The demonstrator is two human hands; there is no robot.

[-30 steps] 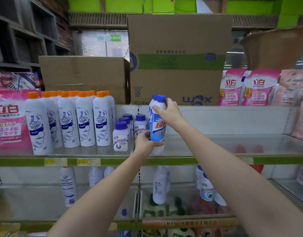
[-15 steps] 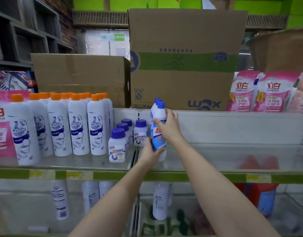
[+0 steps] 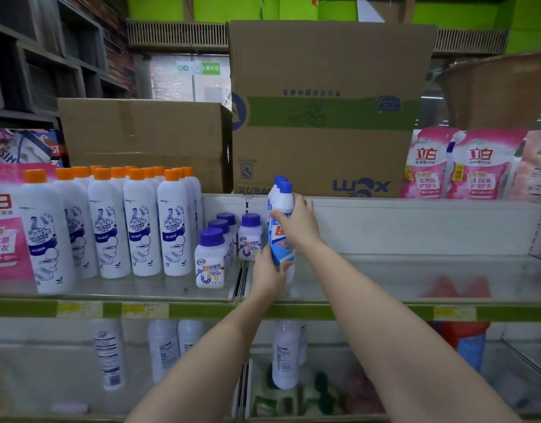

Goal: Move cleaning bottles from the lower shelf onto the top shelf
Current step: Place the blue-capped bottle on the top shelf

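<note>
Glass top shelf [image 3: 415, 279] carrying cleaning products.
Orange-capped white bottles [image 3: 141, 227] are standing at left, purple-capped small bottles [image 3: 211, 257] beside them, blue-capped bottles [image 3: 282, 227] standing mid-shelf.

This is a shop aisle: glass retail shelves with green front rails [image 3: 177, 309] carrying yellow price tags [image 3: 144, 309], rows of identical orange-capped white toilet-cleaner bottles [image 3: 142, 227], pink detergent refill pouches [image 3: 486, 166], and brown cardboard stock cartons [image 3: 324, 117] stacked on top.
</note>
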